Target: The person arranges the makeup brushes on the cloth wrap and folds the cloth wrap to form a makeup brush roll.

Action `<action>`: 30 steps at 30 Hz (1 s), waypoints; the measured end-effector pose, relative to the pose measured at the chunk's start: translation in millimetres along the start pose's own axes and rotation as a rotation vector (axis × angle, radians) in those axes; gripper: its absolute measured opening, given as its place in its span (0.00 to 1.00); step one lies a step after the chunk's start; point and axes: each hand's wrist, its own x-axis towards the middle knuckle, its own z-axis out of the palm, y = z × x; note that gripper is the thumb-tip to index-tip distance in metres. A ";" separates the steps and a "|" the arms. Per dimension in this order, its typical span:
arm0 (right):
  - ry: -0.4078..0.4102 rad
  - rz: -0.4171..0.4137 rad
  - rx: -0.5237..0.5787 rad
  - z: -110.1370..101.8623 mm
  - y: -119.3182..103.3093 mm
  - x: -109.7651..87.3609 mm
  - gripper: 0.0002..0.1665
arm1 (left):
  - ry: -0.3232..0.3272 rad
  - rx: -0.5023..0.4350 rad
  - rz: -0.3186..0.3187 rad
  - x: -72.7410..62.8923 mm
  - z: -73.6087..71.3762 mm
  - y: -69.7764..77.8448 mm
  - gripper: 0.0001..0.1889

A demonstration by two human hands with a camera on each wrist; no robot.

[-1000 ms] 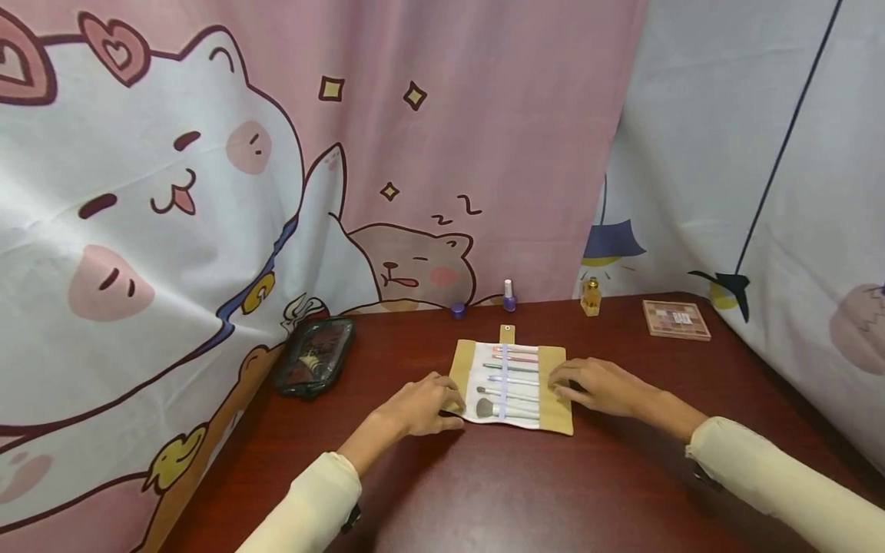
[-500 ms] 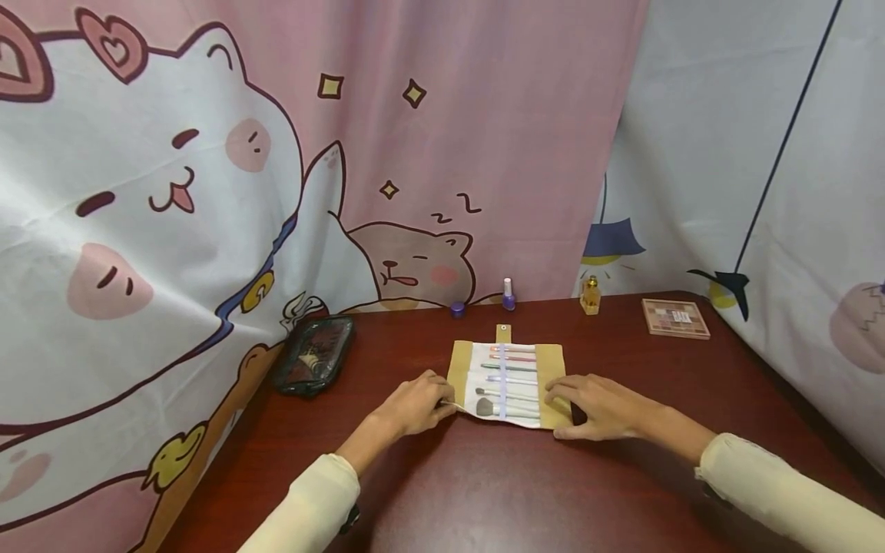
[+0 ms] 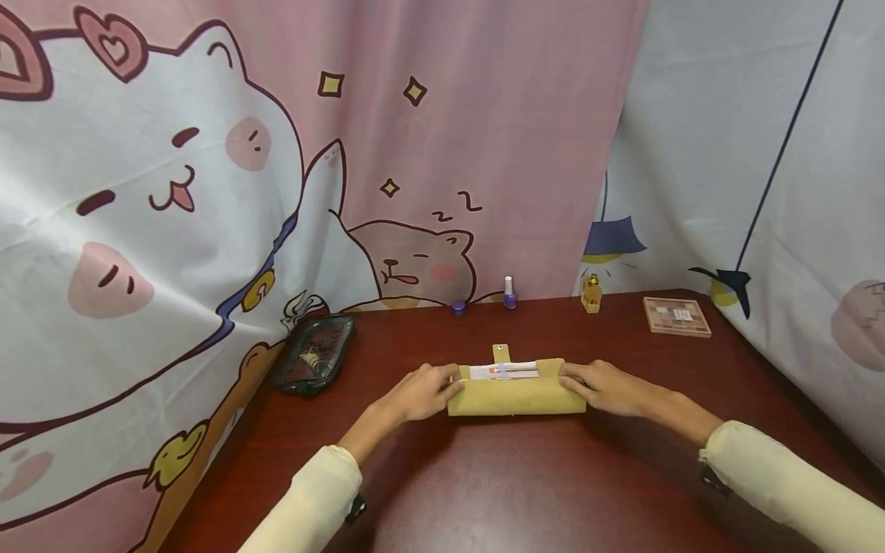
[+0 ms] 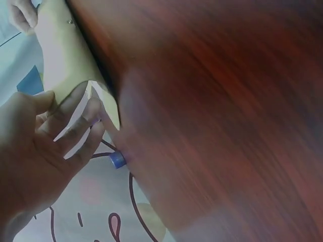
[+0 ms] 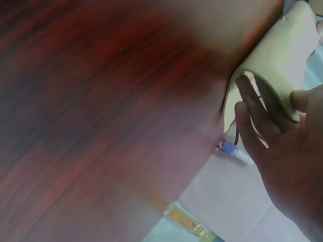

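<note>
A tan makeup brush roll (image 3: 515,397) lies on the table with its near edge folded up and over toward the back. Past the fold, a strip of white lining and a few brushes (image 3: 503,372) still show; the other brushes are hidden under the flap. At the roll's left end my left hand (image 3: 423,392) pinches the folded edge, thumb outside and fingers inside the curve in the left wrist view. My right hand (image 3: 608,388) pinches the right end likewise, its thumb on the outer face in the right wrist view. The snap tab (image 3: 501,353) points away at the back.
Along the back stand a small purple jar (image 3: 459,308), a purple nail polish bottle (image 3: 509,293) and a yellow perfume bottle (image 3: 591,294). An eyeshadow palette (image 3: 677,316) lies at the back right. A black clear-topped pouch (image 3: 315,355) is at the left, beside the curtain.
Both hands have lifted the near edge of the brush roll and folded it away over the brushes. The right hand has moved from resting near its corner to pinching the flap.
</note>
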 end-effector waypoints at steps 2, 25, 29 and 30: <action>0.003 0.012 0.010 -0.6 4.9 3.4 0.07 | -0.003 -0.020 -0.020 4.2 0.3 1.0 0.07; 0.103 -0.083 -0.261 17.7 12.4 13.9 0.04 | 0.011 0.280 0.131 13.8 20.7 12.8 0.07; 0.059 -0.127 -0.337 19.9 6.7 8.5 0.19 | -0.101 0.257 0.111 8.4 20.8 18.2 0.20; 0.043 -0.137 -0.358 20.7 5.0 6.6 0.25 | -0.121 0.266 0.107 6.9 21.4 18.8 0.23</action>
